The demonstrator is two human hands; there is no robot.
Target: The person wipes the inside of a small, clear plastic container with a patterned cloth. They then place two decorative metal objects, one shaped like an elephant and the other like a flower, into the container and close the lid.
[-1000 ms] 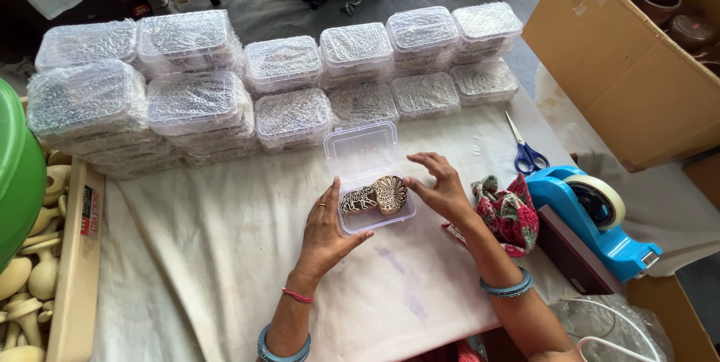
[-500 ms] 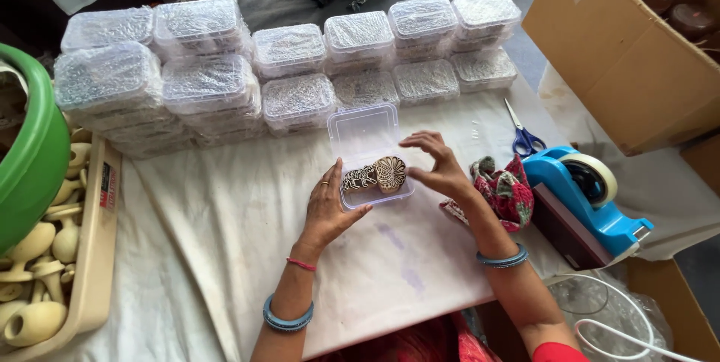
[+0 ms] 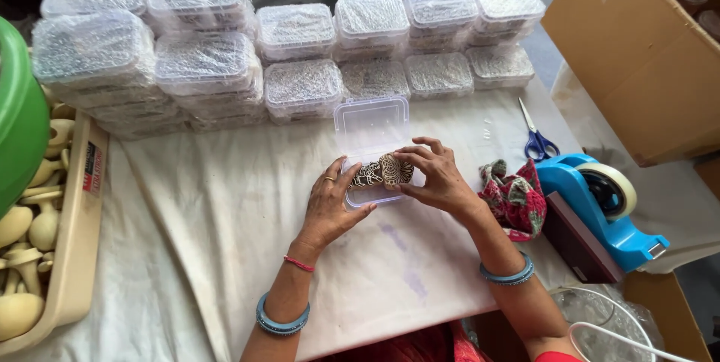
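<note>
Head view: over the white-clothed table (image 3: 225, 204), the right hand (image 3: 435, 178) pinches carved brown wooden blocks (image 3: 386, 171) inside a small clear plastic box (image 3: 373, 153), its long axis running away from the person, while the left hand (image 3: 330, 204), fingers (image 3: 339, 171) loosely curled, steadies the box's near-left edge.

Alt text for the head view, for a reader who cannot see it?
Two hands, left hand and right hand, arrange carved wooden blocks in an open clear plastic box on a white cloth. Stacked bubble-wrapped boxes stand behind; blue tape dispenser and scissors lie right.
</note>
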